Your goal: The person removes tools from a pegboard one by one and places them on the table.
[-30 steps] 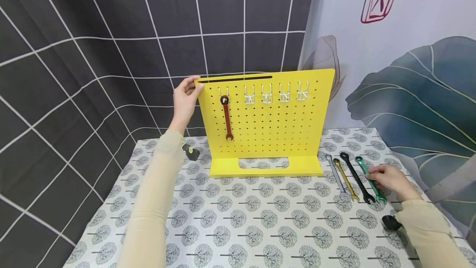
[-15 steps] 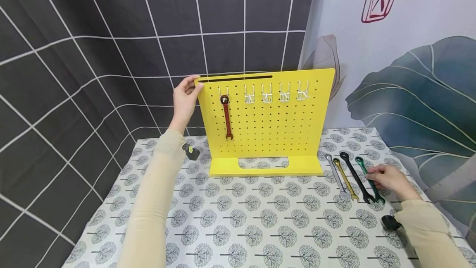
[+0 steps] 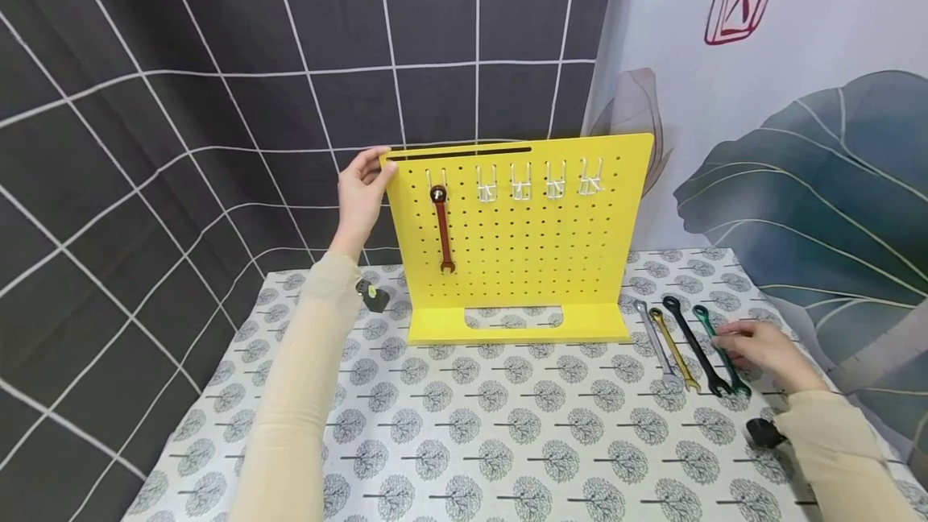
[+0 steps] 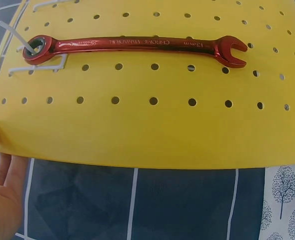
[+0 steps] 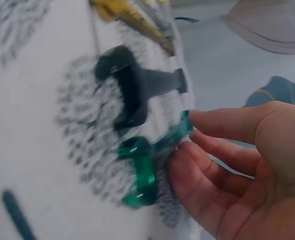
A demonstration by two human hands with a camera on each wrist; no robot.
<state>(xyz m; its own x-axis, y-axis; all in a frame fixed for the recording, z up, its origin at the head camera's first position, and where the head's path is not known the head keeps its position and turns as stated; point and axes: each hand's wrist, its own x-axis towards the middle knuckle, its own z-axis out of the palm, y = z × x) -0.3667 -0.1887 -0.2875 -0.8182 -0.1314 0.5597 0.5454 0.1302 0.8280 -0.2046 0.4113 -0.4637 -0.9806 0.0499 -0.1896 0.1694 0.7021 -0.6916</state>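
Observation:
A yellow pegboard (image 3: 515, 248) stands on the table; my left hand (image 3: 360, 200) pinches its upper left corner, thumb in front and fingers behind. From the leftmost white hook hangs a red combination wrench (image 3: 443, 230), stamped 13mm in the left wrist view. My right hand (image 3: 761, 351) holds the shaft of a green combination wrench (image 3: 727, 365) between thumb and fingers, at the right end of a row on the tablecloth. Fingers partly cover the shaft. Beside it lie a black wrench (image 3: 696, 345), a gold wrench (image 3: 674, 349) and a silver wrench (image 3: 658, 345).
Several white hooks (image 3: 520, 184) with nothing hanging on them line the board's upper part. The tree-print tablecloth (image 3: 507, 441) spreads in front. A dark grid-patterned curtain (image 3: 290, 39) rises behind and at the left, and a pale leaf-print curtain (image 3: 812, 151) at the right.
The green wrench's open end has swung slightly left, toward the black wrench, and its sheen has darkened. My right hand has shifted marginally; the left hand and pegboard stay put.

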